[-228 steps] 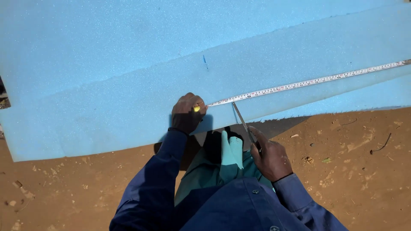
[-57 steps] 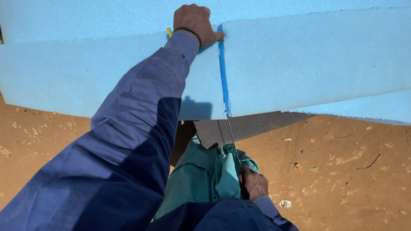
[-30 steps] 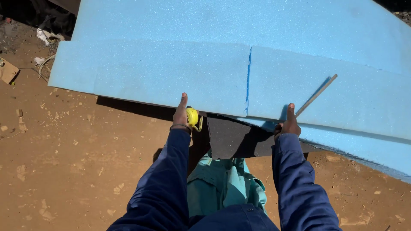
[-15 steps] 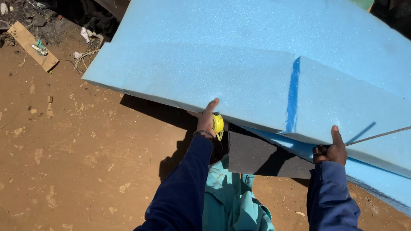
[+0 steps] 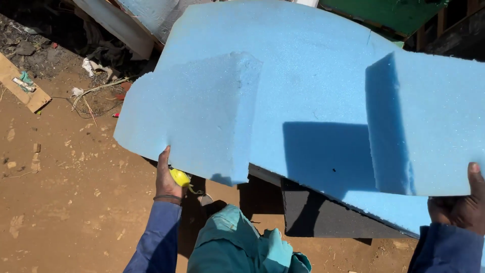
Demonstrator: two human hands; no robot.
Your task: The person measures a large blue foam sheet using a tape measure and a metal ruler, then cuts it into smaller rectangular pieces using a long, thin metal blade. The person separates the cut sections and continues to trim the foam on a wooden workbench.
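Observation:
My left hand (image 5: pixel 166 177) grips the near edge of a cut piece of thick blue foam (image 5: pixel 192 116) and also holds a small yellow tape measure (image 5: pixel 180 177). My right hand (image 5: pixel 462 205) grips the near edge of a second cut foam piece (image 5: pixel 434 126) at the right. Both pieces are lifted and swung apart, showing their cut faces. Beneath them lies a larger blue foam sheet (image 5: pixel 313 101). A dark grey slab (image 5: pixel 323 217) sits under the sheet near my knees.
Brown dirt ground (image 5: pixel 65 202) spreads to the left. A wooden plank (image 5: pixel 20 83) and scattered scraps (image 5: pixel 96 76) lie at the upper left. Boards lean at the top, with a green surface (image 5: pixel 399 12) at the upper right.
The foam strip was cut through along the blue line. Since then both hands have lifted the two halves and spread them apart. The saw is out of my right hand.

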